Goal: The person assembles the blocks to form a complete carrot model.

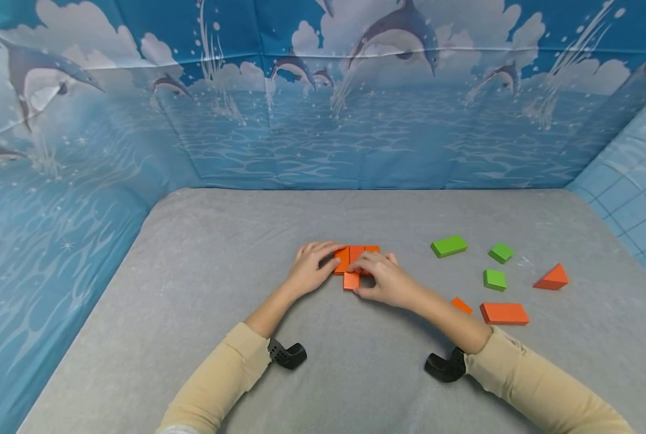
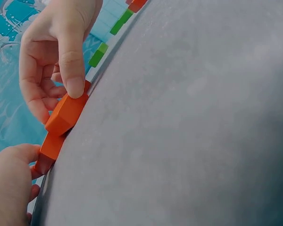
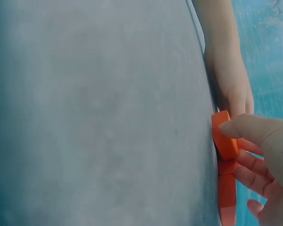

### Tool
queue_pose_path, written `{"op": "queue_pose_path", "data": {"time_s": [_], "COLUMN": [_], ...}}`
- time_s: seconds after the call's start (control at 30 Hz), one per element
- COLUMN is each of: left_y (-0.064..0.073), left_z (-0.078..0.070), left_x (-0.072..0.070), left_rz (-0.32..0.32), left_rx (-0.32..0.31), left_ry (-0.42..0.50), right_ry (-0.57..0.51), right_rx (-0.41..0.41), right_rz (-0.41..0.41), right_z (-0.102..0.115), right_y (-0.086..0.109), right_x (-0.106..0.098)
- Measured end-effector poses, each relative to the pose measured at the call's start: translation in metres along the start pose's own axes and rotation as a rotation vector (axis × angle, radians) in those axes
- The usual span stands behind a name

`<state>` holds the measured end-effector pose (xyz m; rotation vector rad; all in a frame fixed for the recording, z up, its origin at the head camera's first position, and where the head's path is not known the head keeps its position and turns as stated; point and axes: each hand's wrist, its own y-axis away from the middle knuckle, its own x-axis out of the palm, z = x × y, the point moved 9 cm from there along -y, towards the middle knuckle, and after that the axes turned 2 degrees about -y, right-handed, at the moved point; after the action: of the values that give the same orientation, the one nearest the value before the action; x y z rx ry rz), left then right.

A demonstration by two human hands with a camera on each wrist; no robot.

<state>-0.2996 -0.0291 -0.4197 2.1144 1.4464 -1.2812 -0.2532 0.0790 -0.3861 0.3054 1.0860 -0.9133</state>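
Several orange blocks (image 1: 357,253) lie side by side in a flat cluster on the grey cloth. My left hand (image 1: 313,266) is at the cluster's left side, with its index finger and thumb touching the leftmost block (image 1: 341,261). From the right, my right hand (image 1: 384,278) pinches a small orange block (image 1: 351,281) at the cluster's near edge. In the left wrist view, the right thumb lies on this orange block (image 2: 66,115), which is tilted against the one beside it. The right hand hides part of the cluster's right side.
To the right lie a long green block (image 1: 449,246), two small green blocks (image 1: 501,252) (image 1: 495,279), an orange triangle (image 1: 553,278) and a long orange block (image 1: 504,313). A small orange piece (image 1: 461,305) is partly behind the right forearm. A dolphin-print curtain (image 1: 312,138) stands behind.
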Motion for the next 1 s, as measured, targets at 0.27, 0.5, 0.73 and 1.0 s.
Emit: {"op": "queue_pose_path", "data": {"time_s": [0.27, 0.5, 0.73, 1.0], "left_y": [0.0, 0.0, 0.0, 0.0], "left_z": [0.001, 0.001, 0.001, 0.0], "left_x": [0.001, 0.001, 0.002, 0.001], "left_rz": [-0.003, -0.004, 0.011, -0.002], "left_rx": [-0.003, -0.007, -0.017, 0.001], "left_ry": [-0.007, -0.004, -0.002, 0.014], "right_ry": [-0.021, -0.025, -0.125, -0.17], "right_rx": [0.0, -0.005, -0.002, 0.065], "right_rz": [-0.035, -0.046, -0.076, -0.118], "right_z": [0.0, 0.001, -0.006, -0.034], "right_y": [0.0, 0.0, 0.007, 0.053], "right_x": [-0.002, -0.002, -0.026, -0.073]}}
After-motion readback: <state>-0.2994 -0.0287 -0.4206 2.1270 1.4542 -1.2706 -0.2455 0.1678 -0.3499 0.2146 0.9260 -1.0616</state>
